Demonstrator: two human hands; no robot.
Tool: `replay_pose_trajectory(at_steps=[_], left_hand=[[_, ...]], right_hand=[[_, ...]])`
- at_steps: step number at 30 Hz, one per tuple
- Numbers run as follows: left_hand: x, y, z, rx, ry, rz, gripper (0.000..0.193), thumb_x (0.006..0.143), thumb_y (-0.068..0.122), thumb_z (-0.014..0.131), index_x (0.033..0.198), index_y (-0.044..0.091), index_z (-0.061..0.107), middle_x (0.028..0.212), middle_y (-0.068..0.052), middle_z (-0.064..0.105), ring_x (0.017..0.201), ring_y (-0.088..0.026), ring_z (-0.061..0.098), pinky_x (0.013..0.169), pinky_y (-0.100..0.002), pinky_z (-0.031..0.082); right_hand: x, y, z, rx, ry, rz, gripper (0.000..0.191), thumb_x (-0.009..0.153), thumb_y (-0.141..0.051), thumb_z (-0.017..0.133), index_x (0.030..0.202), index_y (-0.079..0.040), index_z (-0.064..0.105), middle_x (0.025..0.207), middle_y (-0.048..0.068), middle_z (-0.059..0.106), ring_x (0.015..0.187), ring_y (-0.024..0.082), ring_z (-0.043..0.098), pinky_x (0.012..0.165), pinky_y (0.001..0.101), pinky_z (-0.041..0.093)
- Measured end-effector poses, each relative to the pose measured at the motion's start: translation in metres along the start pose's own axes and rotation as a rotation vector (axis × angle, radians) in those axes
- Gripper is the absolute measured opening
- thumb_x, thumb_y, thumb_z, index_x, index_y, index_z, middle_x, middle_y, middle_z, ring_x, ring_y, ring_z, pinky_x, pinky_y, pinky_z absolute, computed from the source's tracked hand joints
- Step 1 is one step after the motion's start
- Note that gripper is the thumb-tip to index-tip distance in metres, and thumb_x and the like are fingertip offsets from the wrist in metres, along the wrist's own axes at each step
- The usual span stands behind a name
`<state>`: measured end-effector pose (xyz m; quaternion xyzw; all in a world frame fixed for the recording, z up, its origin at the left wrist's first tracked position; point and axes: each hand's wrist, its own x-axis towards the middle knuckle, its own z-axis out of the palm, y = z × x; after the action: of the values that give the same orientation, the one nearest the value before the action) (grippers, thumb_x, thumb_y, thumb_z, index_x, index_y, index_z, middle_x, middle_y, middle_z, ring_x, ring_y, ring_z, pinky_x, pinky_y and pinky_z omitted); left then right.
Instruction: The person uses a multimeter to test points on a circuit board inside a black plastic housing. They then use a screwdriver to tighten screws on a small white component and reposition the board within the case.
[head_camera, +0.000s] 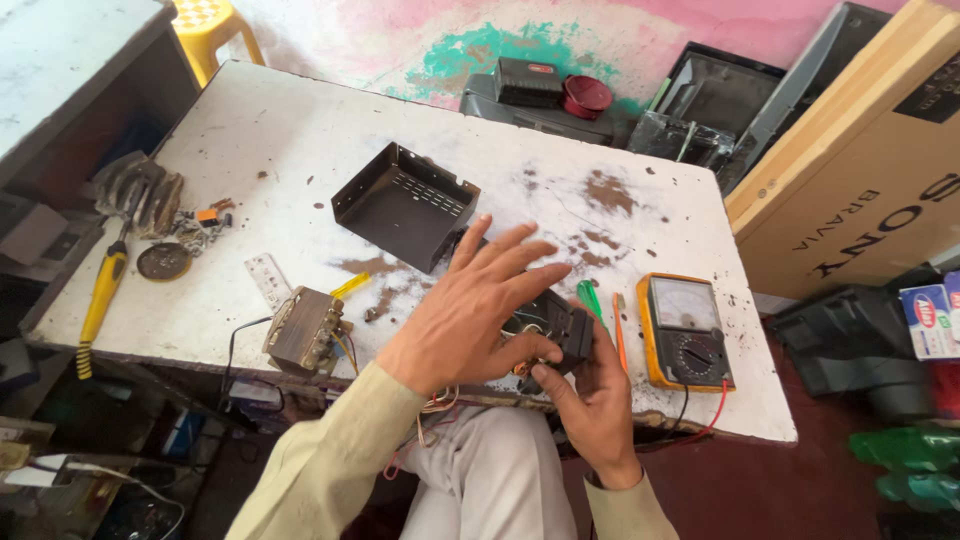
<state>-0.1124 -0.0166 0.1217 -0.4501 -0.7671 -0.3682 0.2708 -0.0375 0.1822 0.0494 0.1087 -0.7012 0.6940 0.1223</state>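
Gripping black box (556, 330) at table (300, 130) edge, right hand (590, 395), left hand (470, 310) spread.

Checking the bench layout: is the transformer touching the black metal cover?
Apart. The head view shows the transformer at the table's near edge and the black metal cover farther back, with bare stained tabletop plainly between them.
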Motion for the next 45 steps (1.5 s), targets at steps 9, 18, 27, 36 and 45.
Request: replay_pose_trajectory(at_steps=[9, 18, 27, 36, 45], left_hand=[[-0.003, -0.006, 0.012, 0.045, -0.101, -0.085, 0.074, 0.071, 0.042, 0.083, 0.134, 0.007, 0.067, 0.116, -0.009, 0.067, 0.110, -0.028, 0.057, 0.102, -0.047, 0.033], [0.003, 0.001, 0.017, 0.052, -0.093, -0.151, 0.073, 0.068, 0.045, 0.083, 0.131, 0.012, 0.070, 0.110, -0.005, 0.070, 0.102, -0.029, 0.054, 0.098, -0.047, 0.031], [0.007, 0.006, 0.034, 0.056, -0.034, -0.232, 0.058, 0.058, 0.047, 0.086, 0.113, 0.031, 0.073, 0.096, 0.003, 0.067, 0.103, -0.026, 0.056, 0.100, -0.050, 0.029], [0.022, 0.020, 0.058, 0.126, -0.039, -0.417, 0.056, 0.056, 0.046, 0.086, 0.109, 0.034, 0.072, 0.098, 0.006, 0.070, 0.108, -0.023, 0.058, 0.106, -0.045, 0.030], [0.036, 0.024, 0.059, 0.143, -0.162, -0.495, 0.058, 0.060, 0.046, 0.086, 0.111, 0.027, 0.068, 0.103, -0.002, 0.071, 0.113, -0.028, 0.059, 0.108, -0.046, 0.028]], right_hand=[[0.009, 0.013, -0.009, -0.028, -0.019, -0.037, 0.065, 0.093, -0.002, 0.072, 0.151, 0.005, 0.042, 0.133, 0.012, 0.063, 0.118, 0.018, 0.064, 0.100, 0.0324, 0.056], [0.010, 0.027, -0.022, 0.025, -0.096, -0.017, 0.068, 0.097, -0.006, 0.068, 0.156, 0.001, 0.034, 0.138, 0.010, 0.059, 0.122, 0.016, 0.060, 0.101, 0.0313, 0.053], [0.003, 0.020, -0.027, -0.385, 0.002, -0.096, 0.086, 0.084, 0.005, 0.069, 0.158, 0.003, 0.027, 0.139, 0.011, 0.055, 0.122, 0.018, 0.057, 0.102, 0.0314, 0.050], [-0.056, 0.021, 0.043, -0.852, -0.094, -0.425, 0.031, 0.085, -0.003, 0.070, 0.116, 0.000, 0.067, 0.135, 0.018, 0.058, 0.131, 0.033, 0.054, 0.111, 0.0447, 0.044], [0.060, 0.006, 0.107, -1.144, -0.228, -0.648, 0.021, 0.085, -0.017, 0.074, 0.104, -0.009, 0.070, 0.117, 0.010, 0.064, 0.108, 0.033, 0.055, 0.097, 0.0470, 0.043]])
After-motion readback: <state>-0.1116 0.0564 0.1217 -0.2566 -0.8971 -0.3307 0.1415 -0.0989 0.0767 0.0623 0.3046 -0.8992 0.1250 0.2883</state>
